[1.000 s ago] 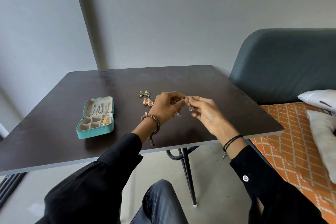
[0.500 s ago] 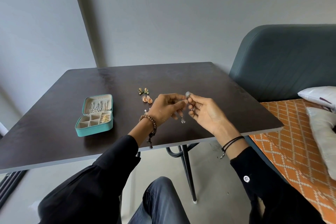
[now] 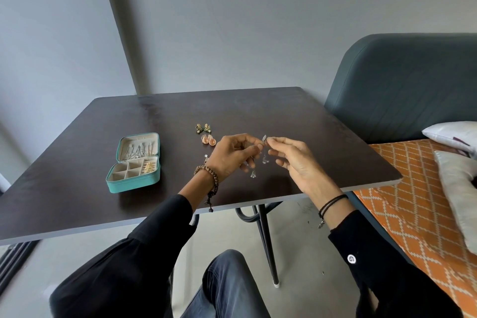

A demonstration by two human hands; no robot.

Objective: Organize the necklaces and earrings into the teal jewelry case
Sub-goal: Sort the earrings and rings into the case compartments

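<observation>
The dark table (image 3: 284, 111) filled the middle of the frame, and its near edge ran just under both wrists. That edge looked like the main hazard: anything slipping from the fingers could bounce off it and drop to the floor at the bottom of the frame.

The teal jewelry case (image 3: 134, 184) lay open at centre left, well apart from the hands. Chains (image 3: 138, 150) lay in its lid and a gold piece (image 3: 149, 166) sat in a right-hand compartment of the tray. Several compartments looked free, but getting there meant a carry across bare tabletop, with time for a swinging drop to catch on something.

The left hand (image 3: 229, 155) and right hand (image 3: 296, 162) met at the centre of the frame, raised off the table. Their fingertips came together, each pinching the top of the silver earrings (image 3: 264, 139), whose drops hung between the palms. I could not tell whether these were two pieces hooked together; if so, pulling them apart sharply might bend a wire or flick one loose.

The orange earrings (image 3: 208, 140) and the gold-green earrings (image 3: 203, 127) lay just left of and above the left hand, close enough for a knuckle to scatter them. A small pale piece (image 3: 206, 156) lay right beside the left wrist, where the beaded bracelet (image 3: 206, 171) could sweep it toward the edge unnoticed
</observation>
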